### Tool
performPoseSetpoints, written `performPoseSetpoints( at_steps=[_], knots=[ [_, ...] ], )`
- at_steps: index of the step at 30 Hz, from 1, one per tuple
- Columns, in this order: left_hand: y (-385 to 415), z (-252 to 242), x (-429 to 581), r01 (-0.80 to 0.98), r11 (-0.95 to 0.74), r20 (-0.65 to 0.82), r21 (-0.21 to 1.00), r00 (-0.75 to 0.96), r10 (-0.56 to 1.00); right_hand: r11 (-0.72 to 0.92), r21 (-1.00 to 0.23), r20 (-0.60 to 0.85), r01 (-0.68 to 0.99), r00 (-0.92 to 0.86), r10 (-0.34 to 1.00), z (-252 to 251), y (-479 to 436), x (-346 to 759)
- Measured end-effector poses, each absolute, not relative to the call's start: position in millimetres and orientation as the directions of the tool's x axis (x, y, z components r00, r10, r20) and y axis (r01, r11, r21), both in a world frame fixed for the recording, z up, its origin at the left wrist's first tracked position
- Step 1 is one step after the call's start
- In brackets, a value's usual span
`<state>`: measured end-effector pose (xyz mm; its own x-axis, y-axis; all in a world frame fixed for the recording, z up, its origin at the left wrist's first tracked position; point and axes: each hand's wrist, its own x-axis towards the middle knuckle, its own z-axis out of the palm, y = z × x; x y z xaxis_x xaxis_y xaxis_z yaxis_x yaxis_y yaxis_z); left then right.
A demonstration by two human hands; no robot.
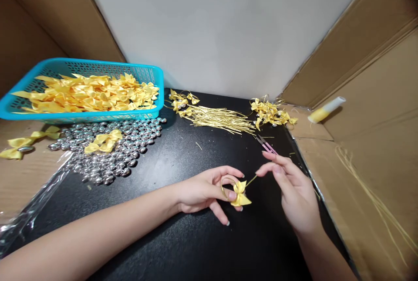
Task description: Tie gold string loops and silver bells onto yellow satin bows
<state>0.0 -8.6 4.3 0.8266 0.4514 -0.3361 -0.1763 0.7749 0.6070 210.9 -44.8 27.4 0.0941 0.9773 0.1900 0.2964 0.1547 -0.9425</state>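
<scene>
My left hand (209, 189) pinches a yellow ribbon bow (241, 194) between thumb and fingers, above the black tabletop. A gold cord (224, 185) curves in a loop beside the bow, and its straight end runs toward my right hand (295, 189). That end is pinched between the thumb and index finger of my right hand. Whether a bead sits in the bow is hidden. Just beyond my right hand lie small scissors (267, 145) with pink handles, partly covered by the fingers.
At the left stands a turquoise basket (160, 80) full of yellow bows, with silver beads (107, 172) spread before it. Cut gold cords (222, 120) lie at the back between two piles of corded bows (271, 113). A thread tube (326, 110) and cardboard walls (385, 76) are on the right.
</scene>
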Motion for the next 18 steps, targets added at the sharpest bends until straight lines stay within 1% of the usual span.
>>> performPoseSetpoints(
  at_steps=[2, 4, 6, 7, 10, 12, 14, 16, 18],
  knots=[
    [-8, 4, 0, -0.206, 0.769, -0.344, 0.605, 0.804, 0.486, 0.15, -0.943, 0.193, 0.297, 0.121, 0.974, 29, -47, 208],
    [-8, 4, 1, -0.215, 0.764, -0.362, 0.608, 0.782, 0.508, 0.159, -0.963, 0.196, 0.217, 0.161, 0.967, 29, -49, 206],
    [-8, 4, 2, -0.218, 0.751, -0.376, 0.624, 0.758, 0.533, 0.217, -0.966, 0.243, 0.142, 0.208, 0.947, 26, -50, 206],
    [-8, 3, 2, -0.222, 0.738, -0.38, 0.638, 0.742, 0.552, 0.262, -0.956, 0.287, 0.131, 0.24, 0.927, 24, -49, 206],
    [-5, 3, 2, -0.251, 0.665, -0.362, 0.704, 0.678, 0.639, 0.383, -0.9, 0.434, 0.207, 0.352, 0.829, 21, -45, 209],
    [-3, 3, 2, -0.275, 0.59, -0.328, 0.759, 0.62, 0.712, 0.39, -0.875, 0.476, 0.288, 0.361, 0.802, 22, -41, 211],
    [0, 3, 1, -0.286, 0.513, -0.294, 0.809, 0.558, 0.776, 0.349, -0.856, 0.459, 0.382, 0.25, 0.852, 24, -40, 210],
    [2, 4, 1, -0.276, 0.46, -0.279, 0.844, 0.507, 0.816, 0.318, -0.823, 0.39, 0.47, 0.061, 0.919, 27, -40, 207],
    [1, 4, 1, -0.257, 0.422, -0.266, 0.87, 0.477, 0.838, 0.319, -0.793, 0.318, 0.519, -0.094, 0.944, 28, -42, 200]
  ],
)
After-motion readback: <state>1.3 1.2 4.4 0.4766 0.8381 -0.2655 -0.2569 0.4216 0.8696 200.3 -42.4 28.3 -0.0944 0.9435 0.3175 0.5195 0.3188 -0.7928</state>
